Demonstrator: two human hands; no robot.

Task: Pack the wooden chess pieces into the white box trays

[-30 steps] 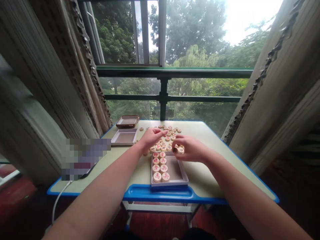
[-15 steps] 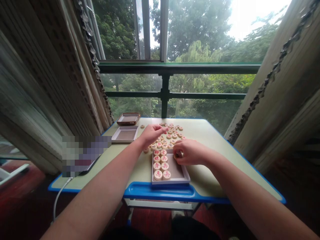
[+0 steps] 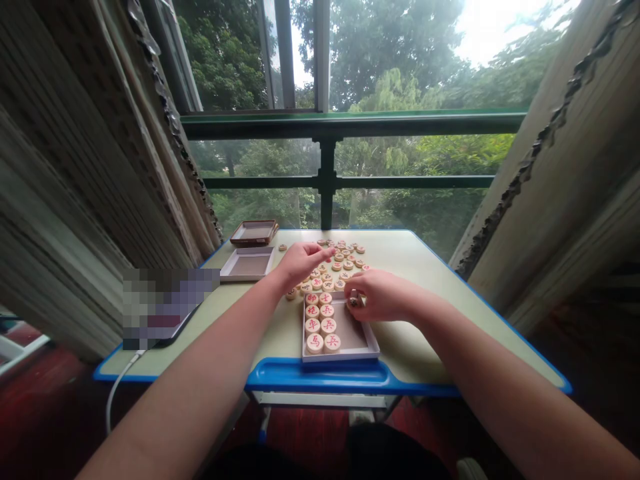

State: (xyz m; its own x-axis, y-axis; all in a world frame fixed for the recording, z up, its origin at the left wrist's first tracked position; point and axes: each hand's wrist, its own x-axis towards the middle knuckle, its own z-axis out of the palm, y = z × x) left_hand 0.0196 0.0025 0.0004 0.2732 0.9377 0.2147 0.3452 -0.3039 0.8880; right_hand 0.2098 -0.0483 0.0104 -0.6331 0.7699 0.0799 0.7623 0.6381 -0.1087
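My right hand [image 3: 375,293] is closed, with its thumb and fingers around a Chinese chess piece [image 3: 354,301] over the far right part of an open white box tray [image 3: 356,332]. Two columns of round wooden pieces with red characters [image 3: 328,326] fill the left side of that tray. Beyond it my left hand [image 3: 306,260] hovers over loose Chinese chess pieces [image 3: 327,285]. Its fingers are drawn together at the tips, and what may be between them is hidden.
Left of the pieces lie an empty white tray [image 3: 247,263] and a brown-rimmed box [image 3: 253,232]. A blurred device [image 3: 175,313] with a white cable [image 3: 113,393] rests at the table's left edge. One lone piece [image 3: 283,247] sits near the trays. A green railing [image 3: 325,180] stands behind the table.
My right hand has shifted slightly, and the piece in its fingers looks turned or raised a little. My left hand stays over the loose pieces. The whole view has tilted slightly.
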